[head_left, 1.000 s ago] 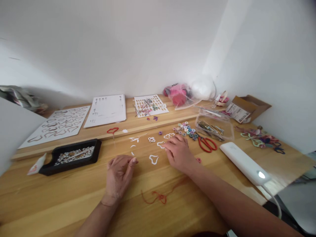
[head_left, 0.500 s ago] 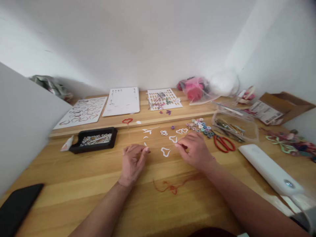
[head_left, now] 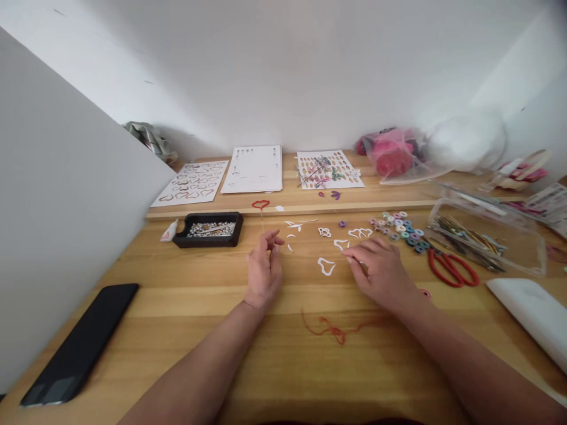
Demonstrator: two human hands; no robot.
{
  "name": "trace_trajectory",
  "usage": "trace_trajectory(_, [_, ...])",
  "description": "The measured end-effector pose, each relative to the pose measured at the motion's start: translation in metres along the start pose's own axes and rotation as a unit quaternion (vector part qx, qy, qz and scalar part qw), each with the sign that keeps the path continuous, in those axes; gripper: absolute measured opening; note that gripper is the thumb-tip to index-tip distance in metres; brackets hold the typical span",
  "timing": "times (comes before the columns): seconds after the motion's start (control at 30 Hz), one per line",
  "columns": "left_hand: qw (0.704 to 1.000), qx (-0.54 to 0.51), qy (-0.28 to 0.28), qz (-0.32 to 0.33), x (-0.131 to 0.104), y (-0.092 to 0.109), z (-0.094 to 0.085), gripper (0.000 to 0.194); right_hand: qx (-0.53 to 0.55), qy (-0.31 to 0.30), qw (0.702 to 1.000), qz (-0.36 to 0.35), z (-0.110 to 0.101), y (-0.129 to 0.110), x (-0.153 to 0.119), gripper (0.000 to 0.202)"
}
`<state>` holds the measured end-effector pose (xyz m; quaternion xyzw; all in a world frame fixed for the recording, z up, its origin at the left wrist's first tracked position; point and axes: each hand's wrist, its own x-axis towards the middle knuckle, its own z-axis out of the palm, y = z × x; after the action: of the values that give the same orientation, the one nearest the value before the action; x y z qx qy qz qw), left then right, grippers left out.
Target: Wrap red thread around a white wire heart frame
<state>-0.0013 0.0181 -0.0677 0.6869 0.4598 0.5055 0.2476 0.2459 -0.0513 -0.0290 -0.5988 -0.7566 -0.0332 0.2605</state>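
My left hand hovers over the wood with its fingers loosely bent and apart, and nothing shows in them. Close to its fingertips lie small white curved slivers and a white leafy sprig cutout. My right hand reaches in from the right, thumb apart from the forefinger. Its fingertips are at the edge of a white petal-shaped outline; whether they touch it is hard to tell. Another white outline lies between the hands. Tangled orange-red thread rests nearer me.
A black tray of beads and a phone are at left. Thread spools, red-handled scissors, a clear plastic box and a white device stand right. Printed sheets lie on the raised back ledge.
The view has swung left, so everything sits further right in it. My left hand's fingers have opened from a closed pinch. My right hand stays by the same white outline.
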Motion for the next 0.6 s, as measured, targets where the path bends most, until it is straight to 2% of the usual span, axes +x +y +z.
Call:
trace_trajectory(0.1, [1.0,-0.019,0.017,0.009,0.002,-0.003,0.001,0.033,0.014,-0.057,0.998,-0.029,0.0,-0.014,0.012,0.027])
trace_trajectory(0.2, [0.998,-0.025,0.056,0.016,0.003,-0.004,0.0,0.032,-0.017,-0.12,0.991,-0.055,0.004,-0.028,0.035,0.029])
trace_trajectory(0.3, [0.996,-0.025,0.087,0.017,0.005,-0.004,-0.001,0.031,-0.069,-0.153,0.985,-0.035,0.013,-0.034,0.061,0.031])
trace_trajectory(0.43, [0.995,-0.035,0.096,0.009,0.007,-0.005,-0.001,0.031,-0.099,-0.151,0.983,-0.02,0.031,-0.03,0.084,0.04])
trace_trajectory(0.6, [0.995,-0.039,0.096,0.008,0.008,-0.006,-0.001,0.032,-0.107,-0.143,0.984,-0.025,0.047,-0.025,0.089,0.049])
